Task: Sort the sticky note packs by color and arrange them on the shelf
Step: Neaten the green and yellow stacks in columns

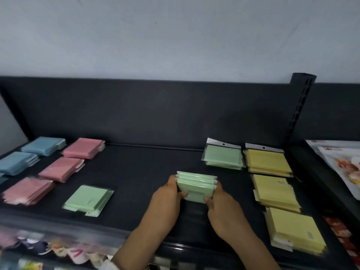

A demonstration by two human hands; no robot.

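Both hands hold a stack of green sticky note packs [196, 185] upright on edge over the dark shelf [148, 172]. My left hand [169, 197] grips its left side and my right hand [220, 203] grips its right side, thumbs on the near face. Another green stack [223, 157] lies flat at the back right. A third green stack [88, 199] lies at the front left. Yellow stacks [267, 160] [276, 191] [294, 229] run in a column along the right. Pink stacks [83, 148] [61, 168] [29, 190] and blue stacks [43, 146] [16, 162] fill the left.
A dark back panel and a slotted upright post [300, 108] bound the shelf at the rear. White printed packages [342, 164] lie on the neighbouring shelf at the right. Mixed goods [48, 250] show on a lower level beneath the front edge.
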